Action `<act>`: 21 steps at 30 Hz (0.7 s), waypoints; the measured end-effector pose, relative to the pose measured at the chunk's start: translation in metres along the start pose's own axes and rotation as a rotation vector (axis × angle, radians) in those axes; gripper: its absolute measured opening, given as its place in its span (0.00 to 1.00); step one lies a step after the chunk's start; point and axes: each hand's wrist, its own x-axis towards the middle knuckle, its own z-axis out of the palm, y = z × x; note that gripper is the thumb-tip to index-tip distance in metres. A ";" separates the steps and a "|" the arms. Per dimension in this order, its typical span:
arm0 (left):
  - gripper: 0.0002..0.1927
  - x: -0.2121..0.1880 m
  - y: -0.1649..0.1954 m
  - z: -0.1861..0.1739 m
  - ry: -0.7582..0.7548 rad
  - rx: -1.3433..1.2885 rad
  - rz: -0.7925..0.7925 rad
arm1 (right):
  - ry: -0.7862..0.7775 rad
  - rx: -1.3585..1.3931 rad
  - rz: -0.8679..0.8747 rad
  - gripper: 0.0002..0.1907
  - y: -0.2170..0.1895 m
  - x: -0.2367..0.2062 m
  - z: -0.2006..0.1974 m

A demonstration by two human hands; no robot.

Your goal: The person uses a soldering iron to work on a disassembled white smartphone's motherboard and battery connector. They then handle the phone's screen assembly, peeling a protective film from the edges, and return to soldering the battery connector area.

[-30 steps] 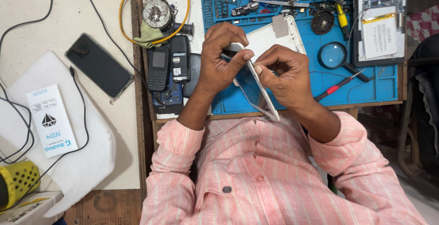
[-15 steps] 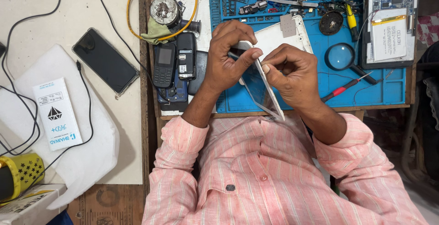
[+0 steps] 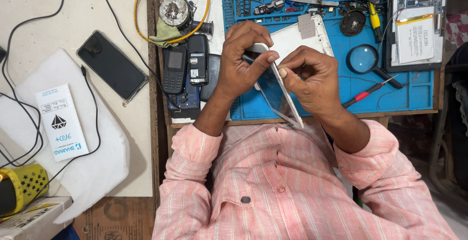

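Hands meet over the blue mat [image 3: 414, 96]: left hand [image 3: 241, 67] clamps the white tablet [image 3: 277, 91] on edge above the surface, right hand [image 3: 312, 81] pinching its upper rim beside the thumb.

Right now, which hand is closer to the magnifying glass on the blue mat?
Right. The right hand holds the tablet screen's edge just left of the magnifying glass; the left hand grips the screen's far side, farther away.
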 end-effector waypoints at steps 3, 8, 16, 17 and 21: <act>0.21 0.000 0.000 0.000 -0.003 0.002 -0.002 | -0.005 0.005 -0.008 0.07 0.001 0.000 0.000; 0.22 0.000 -0.001 0.001 0.001 0.005 -0.004 | -0.009 0.025 -0.007 0.07 0.002 0.000 -0.001; 0.22 -0.001 -0.003 0.003 0.005 -0.003 -0.015 | -0.001 0.008 0.008 0.06 0.000 0.000 0.000; 0.23 -0.001 -0.003 0.002 0.005 -0.001 -0.016 | -0.002 0.013 0.008 0.06 0.000 0.000 0.000; 0.22 -0.001 -0.003 0.002 0.004 -0.003 -0.013 | 0.001 0.012 0.009 0.06 0.000 0.000 0.000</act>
